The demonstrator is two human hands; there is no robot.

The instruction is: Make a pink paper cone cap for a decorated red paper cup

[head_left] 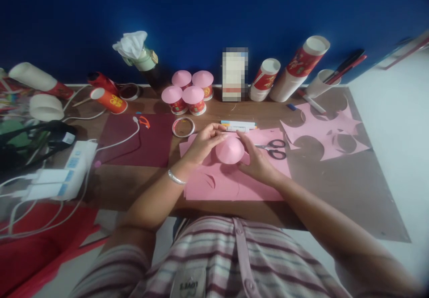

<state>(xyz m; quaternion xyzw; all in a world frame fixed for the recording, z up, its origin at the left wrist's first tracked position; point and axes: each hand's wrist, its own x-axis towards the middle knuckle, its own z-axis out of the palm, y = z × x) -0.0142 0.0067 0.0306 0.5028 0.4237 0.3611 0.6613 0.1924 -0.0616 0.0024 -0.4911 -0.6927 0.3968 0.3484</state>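
A pink paper cone [229, 150] is between my two hands, point up, above pink paper sheets [264, 186]. My left hand [205, 142] has its fingers bent at the cone's upper left edge, thumb against the paper. On the other side, my right hand [257, 163] spans the right edge with index finger and thumb. What lies beneath the cone is hidden. Scissors [276, 149] with dark handles rest just right of my right hand. Beyond my fingers lie a white glue stick or marker [237, 128] and other pens.
Several red cups with pink cone tops [193, 95] stand at the back. A tape roll [183, 127] lies left of the sheets. Cut pink scraps [325, 128] lie right. Paper tubes [296, 72] stand along the wall. A power strip [76, 168] and cables occupy the left.
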